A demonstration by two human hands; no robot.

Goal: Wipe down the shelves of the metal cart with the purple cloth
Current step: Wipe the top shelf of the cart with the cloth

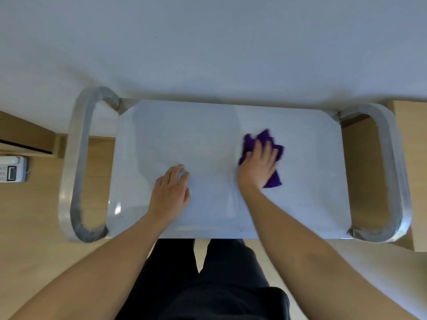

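The metal cart's top shelf (161, 135) fills the middle of the head view, shiny and pale. A crumpled purple cloth (261, 139) lies on it right of centre. My right hand (258, 167) presses flat on the cloth with fingers spread, and cloth shows beyond the fingertips and by the wrist. My left hand (172, 192) rests on the bare shelf left of centre with fingers relaxed, holding nothing. The lower shelves are hidden beneath the top one.
Curved metal handles stand at the cart's left end (76, 162) and right end (392, 172). A white wall (208, 42) runs behind the cart. A telephone (11, 168) sits at the far left. Wooden floor surrounds the cart; my dark trousers (208, 285) are below.
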